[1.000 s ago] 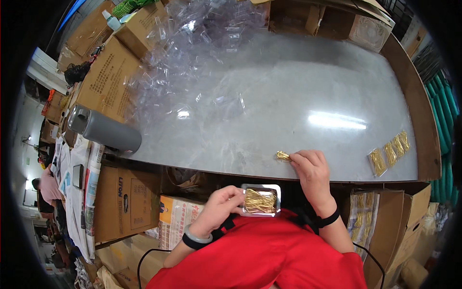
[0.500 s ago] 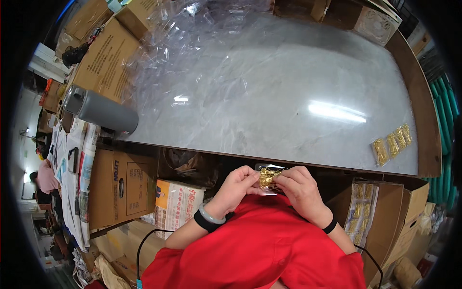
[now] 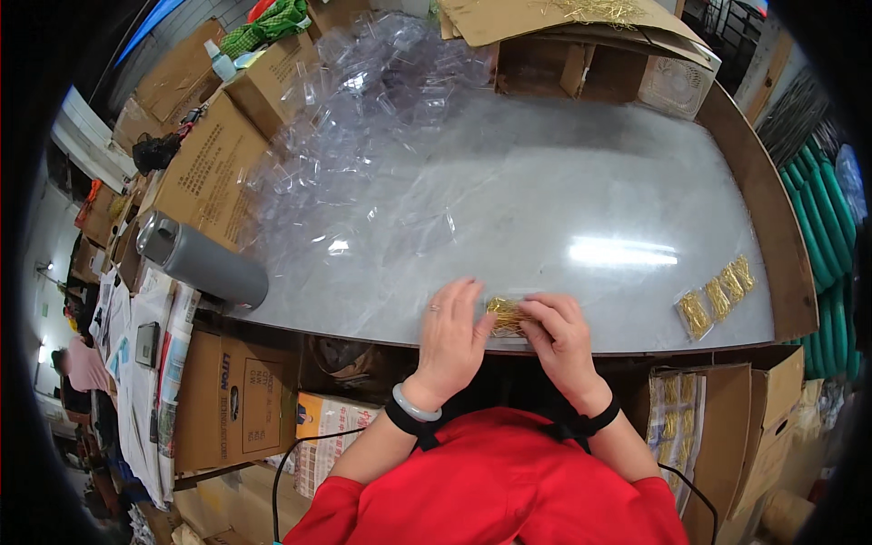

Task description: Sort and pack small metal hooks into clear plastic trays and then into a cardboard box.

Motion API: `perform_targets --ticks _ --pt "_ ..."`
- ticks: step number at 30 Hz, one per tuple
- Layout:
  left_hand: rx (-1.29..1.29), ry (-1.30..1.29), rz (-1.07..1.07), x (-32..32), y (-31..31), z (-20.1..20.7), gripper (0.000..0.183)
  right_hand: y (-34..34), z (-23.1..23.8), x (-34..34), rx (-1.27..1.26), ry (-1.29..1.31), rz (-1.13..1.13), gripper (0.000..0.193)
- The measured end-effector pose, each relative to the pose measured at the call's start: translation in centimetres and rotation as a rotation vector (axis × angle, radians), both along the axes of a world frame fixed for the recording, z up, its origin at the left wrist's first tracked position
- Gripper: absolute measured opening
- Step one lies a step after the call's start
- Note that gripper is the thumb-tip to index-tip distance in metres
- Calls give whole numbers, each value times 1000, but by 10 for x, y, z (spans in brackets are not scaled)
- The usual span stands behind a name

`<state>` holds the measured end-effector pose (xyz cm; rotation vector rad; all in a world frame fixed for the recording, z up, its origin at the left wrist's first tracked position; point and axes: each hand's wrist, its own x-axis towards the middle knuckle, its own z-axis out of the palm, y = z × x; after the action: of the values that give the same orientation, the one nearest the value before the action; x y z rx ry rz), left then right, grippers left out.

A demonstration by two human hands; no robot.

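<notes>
At the front edge of the grey table [image 3: 545, 191] lies a small clear pack of thin gold wire-like pieces [image 3: 503, 316]. My left hand [image 3: 449, 343] rests on the tabletop at its left side, fingers stretched out and together, thumb touching the pack. With bent fingers and thumb, my right hand [image 3: 563, 343] grips the pack's right end. The fingers partly cover the pack, and the exact kind of gold piece is too small to make out. Farther right on the table, several similar gold-filled packs [image 3: 694, 315] lie in a slanting row.
Loose clear plastic packets [image 3: 363, 118] are heaped at the far left. A grey bottle [image 3: 204, 265] leans by the left edge. Cardboard dividers [image 3: 545, 68] stand at the back, and a cardboard wall [image 3: 772, 200] borders the right. Below right, an open carton [image 3: 731, 427] holds sheets of gold-filled packs [image 3: 677, 418].
Both hands have moved forward from in front of the table edge onto the tabletop, taking the pack along. My left fingers have straightened. The view has tilted slightly.
</notes>
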<state>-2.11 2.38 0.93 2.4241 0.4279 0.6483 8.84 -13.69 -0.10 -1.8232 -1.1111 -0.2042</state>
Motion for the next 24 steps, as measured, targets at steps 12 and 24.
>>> perform_targets --ticks 12,24 --pt "236 3 -327 5 -2 -19 61 -20 3 -32 -289 -53 -23 64" --pt "272 -21 -359 5 -1 -18 51 -12 -4 -6 -152 57 -105 58"
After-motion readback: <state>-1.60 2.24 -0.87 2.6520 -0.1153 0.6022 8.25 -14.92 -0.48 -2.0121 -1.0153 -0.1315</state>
